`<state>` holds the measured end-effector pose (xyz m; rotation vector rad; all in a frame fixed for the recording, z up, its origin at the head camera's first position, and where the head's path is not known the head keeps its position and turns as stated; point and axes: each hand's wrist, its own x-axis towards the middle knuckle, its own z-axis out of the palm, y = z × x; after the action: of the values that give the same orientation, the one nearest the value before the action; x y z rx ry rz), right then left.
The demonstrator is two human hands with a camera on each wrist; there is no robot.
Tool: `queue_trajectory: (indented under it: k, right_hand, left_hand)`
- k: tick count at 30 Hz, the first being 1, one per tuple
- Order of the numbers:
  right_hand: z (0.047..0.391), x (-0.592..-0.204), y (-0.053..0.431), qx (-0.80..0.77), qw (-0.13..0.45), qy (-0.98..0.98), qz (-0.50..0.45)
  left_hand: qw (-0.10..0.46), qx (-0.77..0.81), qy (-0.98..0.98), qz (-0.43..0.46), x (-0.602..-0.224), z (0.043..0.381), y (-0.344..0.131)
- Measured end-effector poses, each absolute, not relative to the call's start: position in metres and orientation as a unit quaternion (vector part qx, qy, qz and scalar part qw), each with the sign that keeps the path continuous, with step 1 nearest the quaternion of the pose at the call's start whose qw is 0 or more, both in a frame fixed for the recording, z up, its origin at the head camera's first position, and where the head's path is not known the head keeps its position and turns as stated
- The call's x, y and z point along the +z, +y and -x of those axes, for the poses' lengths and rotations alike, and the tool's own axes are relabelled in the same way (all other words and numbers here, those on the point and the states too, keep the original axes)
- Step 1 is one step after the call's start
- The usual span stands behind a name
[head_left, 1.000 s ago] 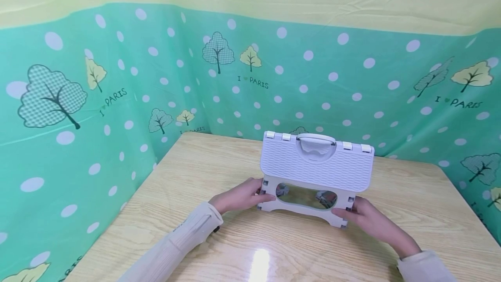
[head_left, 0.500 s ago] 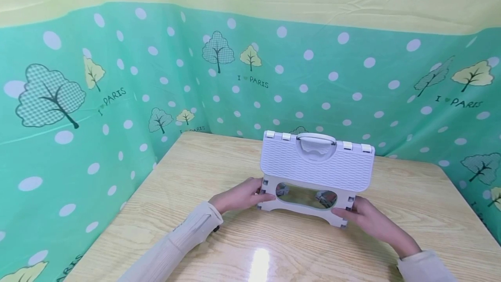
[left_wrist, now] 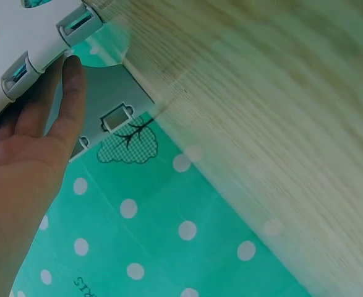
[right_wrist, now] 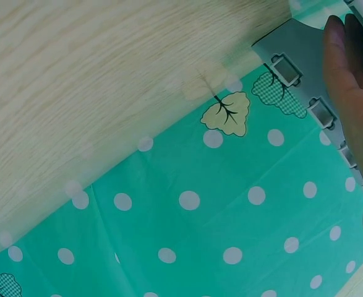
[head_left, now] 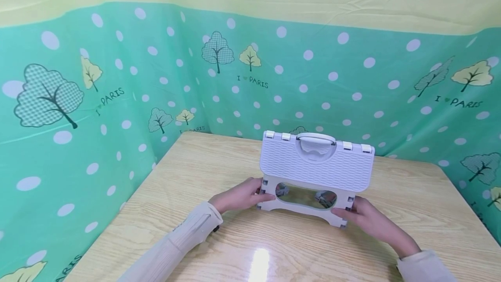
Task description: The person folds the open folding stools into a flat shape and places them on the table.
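A white plastic folding stool [head_left: 313,166] is propped up on the table, its textured top panel tilted toward me. A carrying handle [head_left: 316,136] sits at the panel's upper edge. Below the top, a leg panel [head_left: 303,213] with an oval opening faces me. My left hand [head_left: 240,195] grips this panel's left end, thumb on the front and fingers behind. At the right end, my right hand [head_left: 369,216] holds it the same way. Both wrist views show a grey panel [left_wrist: 110,93] of the stool with square slots beyond the fingers.
The light wood-grain table [head_left: 219,247] extends around the stool on all sides. Behind it and along the left hangs a green and yellow curtain [head_left: 164,68] with dots and printed trees. A bright light reflection lies on the tabletop near the front.
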<state>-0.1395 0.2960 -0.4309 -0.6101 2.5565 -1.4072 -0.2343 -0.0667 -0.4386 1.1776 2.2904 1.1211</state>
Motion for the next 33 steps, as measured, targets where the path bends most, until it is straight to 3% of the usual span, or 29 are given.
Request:
queue_trajectory:
  k: [33]
  right_hand:
    - [0.1384,-0.4296,0.2955,-0.480,0.082,0.847,0.213]
  left_hand:
    - [0.166,0.404,0.794,-0.423,-0.4403,0.2342,-0.0675]
